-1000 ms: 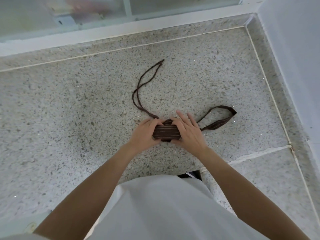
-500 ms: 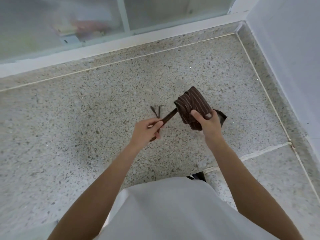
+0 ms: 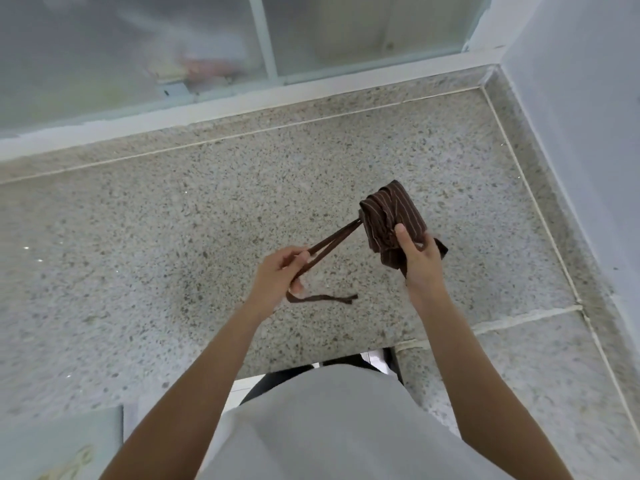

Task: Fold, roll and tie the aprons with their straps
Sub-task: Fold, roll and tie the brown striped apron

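A brown pin-striped apron (image 3: pixel 391 216), rolled into a tight bundle, is held up above the speckled stone counter (image 3: pixel 173 237). My right hand (image 3: pixel 420 263) grips the bundle from below, thumb across its front. Two brown straps (image 3: pixel 334 242) run taut from the roll's left side down to my left hand (image 3: pixel 278 277), which holds them in curled fingers. A loose strap end (image 3: pixel 325 298) hangs out of that hand and trails to the right.
A frosted window with a white frame (image 3: pixel 270 39) runs along the counter's far edge. A pale blue wall (image 3: pixel 581 116) closes the right side. Pale fabric (image 3: pixel 62 448) lies at the lower left corner. My white garment fills the bottom middle.
The rolled apron went from lying on the counter under both hands to being lifted by my right hand. My left hand took the straps and pulled them out to the left.
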